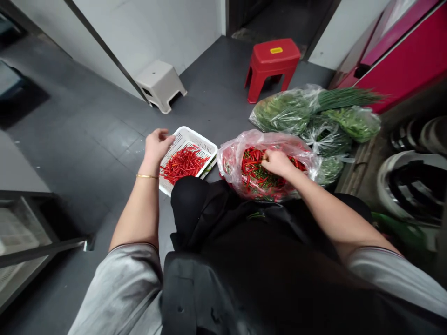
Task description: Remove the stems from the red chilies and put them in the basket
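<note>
My left hand [158, 145] hovers at the left rim of a white perforated plastic basket [205, 142]. Its fingers are loosely bent and apart, with nothing visible in them. Red chili peppers [185, 163] lie heaped in the basket. To the right, a clear plastic bag [228, 156] stands wide at the top, full of red chili peppers with green stems [256, 170]. Inside its mouth, my right hand [277, 163] pinches a chili pepper among the others; the fingertips partly hide it.
Bags of leafy greens [286, 111] and long green stalks [349, 97] lie beyond the chili bag. A red stool [274, 58] and a white stool [159, 81] stand on the grey tiled floor [104, 135]. At right is a white bucket [387, 186]; at left, a metal rack [42, 251].
</note>
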`<state>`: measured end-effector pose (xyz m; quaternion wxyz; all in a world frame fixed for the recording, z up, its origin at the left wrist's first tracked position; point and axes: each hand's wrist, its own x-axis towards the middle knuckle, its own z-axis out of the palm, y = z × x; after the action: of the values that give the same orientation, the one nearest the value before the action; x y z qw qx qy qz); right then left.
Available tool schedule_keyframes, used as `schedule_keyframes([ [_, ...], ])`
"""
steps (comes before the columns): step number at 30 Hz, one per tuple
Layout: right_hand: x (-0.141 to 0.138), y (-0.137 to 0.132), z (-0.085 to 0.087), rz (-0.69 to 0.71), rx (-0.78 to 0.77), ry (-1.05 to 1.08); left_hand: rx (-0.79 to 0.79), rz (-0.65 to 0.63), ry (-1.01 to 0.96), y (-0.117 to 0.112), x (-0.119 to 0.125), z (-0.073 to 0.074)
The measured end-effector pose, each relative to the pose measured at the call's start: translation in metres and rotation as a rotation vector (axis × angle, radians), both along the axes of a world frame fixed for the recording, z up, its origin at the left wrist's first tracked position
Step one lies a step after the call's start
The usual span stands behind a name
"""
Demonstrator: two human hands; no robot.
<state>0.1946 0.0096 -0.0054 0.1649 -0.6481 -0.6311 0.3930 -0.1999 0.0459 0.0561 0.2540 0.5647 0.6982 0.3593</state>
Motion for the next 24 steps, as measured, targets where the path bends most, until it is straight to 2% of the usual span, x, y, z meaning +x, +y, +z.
schedule_keyframes([
  [1, 0.006, -0.002, 0.004, -0.043, -0.032, 0.106, 0.039, -0.041, -0.056, -0.008, 0.024, 0.008],
  [3, 0.012, -0.009, 0.008, -0.075, -0.071, 0.214, 0.100, -0.290, -0.068, -0.031, 0.086, 0.016],
  [4, 0.012, -0.014, 0.010, -0.103, -0.092, 0.290, 0.071, -0.431, -0.048, -0.042, 0.119, 0.014],
  [6, 0.010, -0.024, 0.010, -0.156, -0.139, 0.477, -0.030, -0.645, 0.019, -0.063, 0.179, 0.003],
  [7, 0.009, -0.028, 0.010, -0.172, -0.156, 0.561, -0.070, -0.694, 0.057, -0.069, 0.202, -0.006],
  [9, 0.008, -0.033, 0.012, -0.147, -0.128, 0.618, -0.156, -0.727, 0.048, -0.074, 0.232, -0.023],
  [10, 0.008, -0.034, 0.014, -0.098, -0.056, 0.551, -0.217, -0.723, 0.000, -0.073, 0.239, -0.028],
  [12, 0.009, -0.033, 0.020, 0.018, 0.191, 0.259, -0.387, -0.705, -0.167, -0.066, 0.243, -0.032],
  [14, 0.010, -0.031, 0.026, 0.122, 0.443, -0.117, -0.563, -0.675, -0.351, -0.058, 0.241, -0.029],
  [16, 0.009, -0.031, 0.027, 0.178, 0.550, -0.421, -0.676, -0.620, -0.475, -0.053, 0.238, -0.026],
  [19, 0.004, -0.037, 0.013, 0.272, 0.440, -0.682, -0.747, -0.470, -0.511, -0.048, 0.231, -0.034],
  [22, -0.008, -0.050, -0.017, 0.537, 0.241, -0.765, -0.739, -0.274, -0.608, -0.043, 0.220, -0.052],
  [24, -0.017, -0.056, -0.036, 0.670, 0.145, -0.764, -0.694, -0.200, -0.731, -0.040, 0.212, -0.062],
])
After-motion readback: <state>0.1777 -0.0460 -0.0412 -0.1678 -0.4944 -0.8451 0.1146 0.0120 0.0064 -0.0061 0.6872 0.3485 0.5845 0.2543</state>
